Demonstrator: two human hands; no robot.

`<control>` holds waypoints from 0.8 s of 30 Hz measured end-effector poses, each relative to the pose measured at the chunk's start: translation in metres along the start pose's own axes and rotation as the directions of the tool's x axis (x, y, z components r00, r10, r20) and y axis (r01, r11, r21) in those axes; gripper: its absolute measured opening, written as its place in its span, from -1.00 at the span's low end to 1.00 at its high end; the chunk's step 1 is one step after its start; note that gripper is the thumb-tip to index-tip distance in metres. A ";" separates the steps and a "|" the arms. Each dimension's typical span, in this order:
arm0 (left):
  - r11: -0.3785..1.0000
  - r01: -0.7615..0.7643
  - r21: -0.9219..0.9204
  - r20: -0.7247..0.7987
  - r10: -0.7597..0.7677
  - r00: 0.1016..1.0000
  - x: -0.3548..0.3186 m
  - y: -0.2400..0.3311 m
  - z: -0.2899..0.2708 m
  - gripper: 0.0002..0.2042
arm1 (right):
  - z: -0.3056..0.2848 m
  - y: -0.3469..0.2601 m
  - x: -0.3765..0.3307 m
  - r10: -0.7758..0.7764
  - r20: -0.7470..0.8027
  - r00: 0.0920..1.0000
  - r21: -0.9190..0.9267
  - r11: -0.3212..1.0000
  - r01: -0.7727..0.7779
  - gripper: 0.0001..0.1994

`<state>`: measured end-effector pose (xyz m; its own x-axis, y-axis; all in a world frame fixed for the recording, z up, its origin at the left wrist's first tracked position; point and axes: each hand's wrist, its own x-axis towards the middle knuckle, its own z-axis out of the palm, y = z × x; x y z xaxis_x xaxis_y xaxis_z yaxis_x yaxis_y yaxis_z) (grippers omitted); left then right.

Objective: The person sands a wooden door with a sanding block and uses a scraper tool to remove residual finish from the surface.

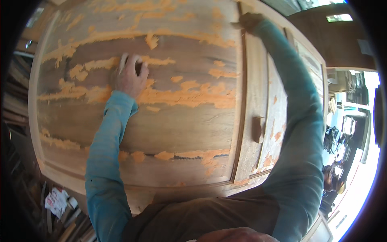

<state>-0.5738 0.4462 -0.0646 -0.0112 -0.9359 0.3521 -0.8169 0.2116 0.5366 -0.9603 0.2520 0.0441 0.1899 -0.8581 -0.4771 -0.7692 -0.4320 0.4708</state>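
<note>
Both hands met the wooden door panel: left hand clamped on a sanding pad, right hand gripping the panel edge; uneven pressure risked gouging the orange filler patches.

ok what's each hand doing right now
left hand: closed on a sanding pad, pressed on the wooden panel
right hand: gripping the panel's top edge

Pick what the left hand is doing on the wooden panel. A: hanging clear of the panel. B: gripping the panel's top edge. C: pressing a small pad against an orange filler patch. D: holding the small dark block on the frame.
C: the left hand presses a small pad flat on the panel amid orange filler; the right hand is the one at the top edge.
</note>
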 end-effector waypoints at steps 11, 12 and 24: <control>0.985 -0.083 -0.150 -0.076 0.073 0.994 0.001 -0.007 0.009 -0.85 | 0.026 -0.199 -0.244 0.064 -0.529 0.846 0.734 0.534 0.419 -0.69; 0.987 -0.087 -0.134 -0.085 0.076 0.993 0.001 -0.009 0.008 -0.85 | 0.033 -0.187 -0.257 0.259 -0.485 0.835 0.796 0.527 0.299 -0.62; 0.986 -0.116 -0.117 -0.118 0.102 0.988 -0.002 -0.017 0.013 -0.84 | 0.185 -0.179 -0.330 0.713 -0.138 0.687 0.889 0.394 -0.231 -0.56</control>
<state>-0.5672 0.4411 -0.0843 -0.0260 -0.8696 0.4931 -0.7368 0.3500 0.5784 -0.9987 0.6641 -0.0198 -0.3344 -0.9360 0.1102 -0.8898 0.2750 -0.3642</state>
